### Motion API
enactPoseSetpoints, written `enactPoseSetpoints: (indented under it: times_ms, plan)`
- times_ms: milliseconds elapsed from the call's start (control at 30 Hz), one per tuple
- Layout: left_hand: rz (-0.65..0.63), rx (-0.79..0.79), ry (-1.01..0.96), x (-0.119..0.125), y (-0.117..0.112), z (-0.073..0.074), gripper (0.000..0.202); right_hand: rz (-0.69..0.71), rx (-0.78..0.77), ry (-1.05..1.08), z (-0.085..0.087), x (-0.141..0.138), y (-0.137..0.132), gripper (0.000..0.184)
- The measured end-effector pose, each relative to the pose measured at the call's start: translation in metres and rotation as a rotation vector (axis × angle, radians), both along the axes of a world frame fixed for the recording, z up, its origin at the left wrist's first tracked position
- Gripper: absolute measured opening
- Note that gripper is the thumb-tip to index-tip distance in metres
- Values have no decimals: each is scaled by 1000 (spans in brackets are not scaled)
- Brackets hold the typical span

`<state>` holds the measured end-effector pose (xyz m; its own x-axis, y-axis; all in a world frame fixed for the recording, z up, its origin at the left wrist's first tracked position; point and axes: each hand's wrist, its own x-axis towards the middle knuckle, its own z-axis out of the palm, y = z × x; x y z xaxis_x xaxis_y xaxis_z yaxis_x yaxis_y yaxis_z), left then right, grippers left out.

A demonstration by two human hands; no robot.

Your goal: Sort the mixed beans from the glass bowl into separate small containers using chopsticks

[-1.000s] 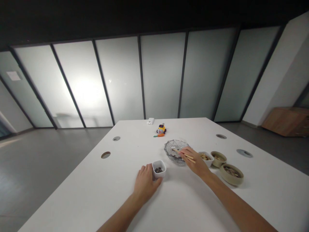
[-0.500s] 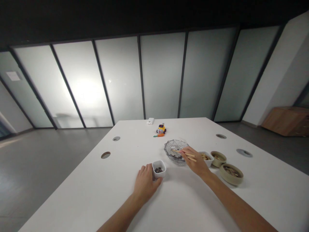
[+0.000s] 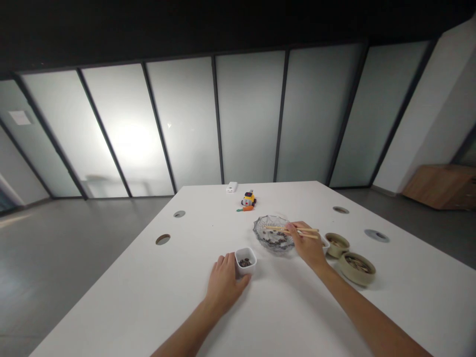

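My left hand (image 3: 224, 281) is curved round the left and near sides of a small square white bowl (image 3: 251, 269), its fingers and thumb against the wall. Dark seeds (image 3: 245, 262) lie in the bottom of that bowl. In my right hand (image 3: 308, 247) is a pair of wooden chopsticks (image 3: 273, 228), their tips over a clear faceted glass bowl (image 3: 260, 240). More dark seeds (image 3: 277, 239) are spread inside the glass bowl. Whether anything is pinched between the tips is too small to tell.
Beside my right hand stands another white bowl (image 3: 326, 245), partly hidden. Two beige round bowls, one farther (image 3: 338, 253) and one nearer (image 3: 355, 279), sit to its right. Beyond the glass bowl are a toy carrot (image 3: 246, 209), a yellow toy car (image 3: 249, 199) and a white device (image 3: 232, 187).
My right hand has shifted slightly right and away from me, and the chopsticks now lie flatter with tips apart over the glass bowl. My left hand stays at the small white bowl.
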<state>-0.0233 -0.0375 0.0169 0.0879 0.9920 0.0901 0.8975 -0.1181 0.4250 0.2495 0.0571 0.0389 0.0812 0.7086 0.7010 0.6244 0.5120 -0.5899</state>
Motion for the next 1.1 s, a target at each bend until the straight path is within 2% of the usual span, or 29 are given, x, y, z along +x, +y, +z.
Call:
enactPoseSetpoints:
  times_ms: [67,300,567,700,833,967,1033,1100]
  plan:
    - [5,-5,1,0,0,1,34,7,-14,-31,0,0,0,54]
    - [7,-16,0,0,-1,4,34,160,-33,-153,5,-8,-10,51]
    - [8,1,-2,0,0,1,33,165,-17,-112,4,-4,-10,47]
    - [4,8,-9,0,0,0,33,116,-10,-1,6,-2,-6,44]
    - [19,0,-34,0,1,1,32,171,-56,375,20,-2,0,39]
    - [51,-6,-58,0,2,3,33,333,-137,568,41,-8,-7,40]
    - [59,-5,-64,0,2,3,34,441,-257,560,50,-13,-17,42]
    - [59,-3,-75,0,3,3,35,536,-382,426,57,-18,-27,44]
